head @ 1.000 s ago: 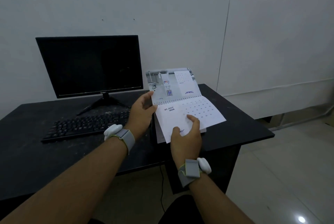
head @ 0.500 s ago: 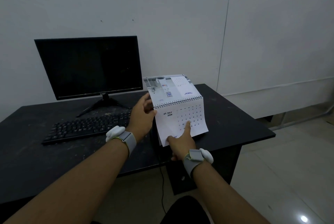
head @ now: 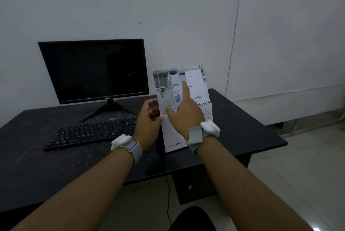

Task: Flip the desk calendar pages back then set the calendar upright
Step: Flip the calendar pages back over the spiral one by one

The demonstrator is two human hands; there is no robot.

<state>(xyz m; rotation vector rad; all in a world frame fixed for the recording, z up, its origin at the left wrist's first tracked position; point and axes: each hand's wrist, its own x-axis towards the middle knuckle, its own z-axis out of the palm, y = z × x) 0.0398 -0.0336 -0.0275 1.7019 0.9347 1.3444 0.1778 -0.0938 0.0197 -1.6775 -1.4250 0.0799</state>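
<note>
The white spiral-bound desk calendar (head: 173,137) is held up over the black desk (head: 252,133), right of the monitor. Its flipped-up pages (head: 198,90) stand above the spiral, showing a photo, a small date grid and an upside-down "TORAY" mark. My left hand (head: 147,124) curls around the calendar's left edge at the spiral. My right hand (head: 186,115) lies against the front across the spiral. Its index finger stretches up onto the flipped pages and its thumb rests by the binding. Much of the lower page is hidden behind this hand.
A dark monitor (head: 93,70) on a tripod foot stands at the back left, with a black keyboard (head: 93,131) in front of it. A cable (head: 169,202) and a dark cabinet (head: 192,186) sit under the desk. White wall behind, tiled floor to the right.
My right hand has left the July page's lower edge and risen across the spiral, carrying that page up and over. The calendar now sits more upright and a little higher.
</note>
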